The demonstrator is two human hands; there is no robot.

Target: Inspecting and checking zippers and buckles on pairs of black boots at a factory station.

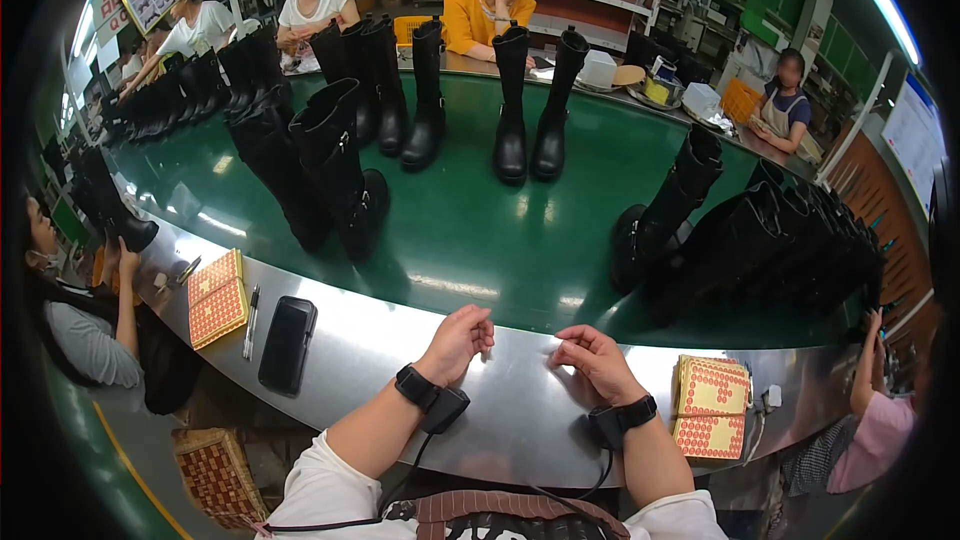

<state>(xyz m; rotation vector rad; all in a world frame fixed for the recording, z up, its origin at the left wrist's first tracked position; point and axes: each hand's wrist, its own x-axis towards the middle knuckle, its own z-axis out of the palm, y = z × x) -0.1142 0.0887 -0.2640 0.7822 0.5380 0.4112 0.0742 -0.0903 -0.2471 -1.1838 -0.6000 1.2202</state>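
Note:
Above the steel table edge [390,325], my left hand [455,345] is loosely closed, its fingers curled inward. Whatever it may hold is hidden or too small to make out. A short gap to its right, my right hand [598,360] has half-bent fingers, with thumb and forefinger apart and nothing visible between them. Both wrists wear black straps with small black boxes and cables. Nearest my right hand lies a stack of yellow cards with red round stickers [711,405]. A black phone [288,345] and a pen [251,322] lie left of my left hand.
Tall black boots [345,170] stand on the green conveyor belt [470,230], including one pair [530,105] ahead and a dense group [770,240] at right. Another card stack [217,300] lies at left. Co-workers sit around the belt; one at left touches a boot [115,210].

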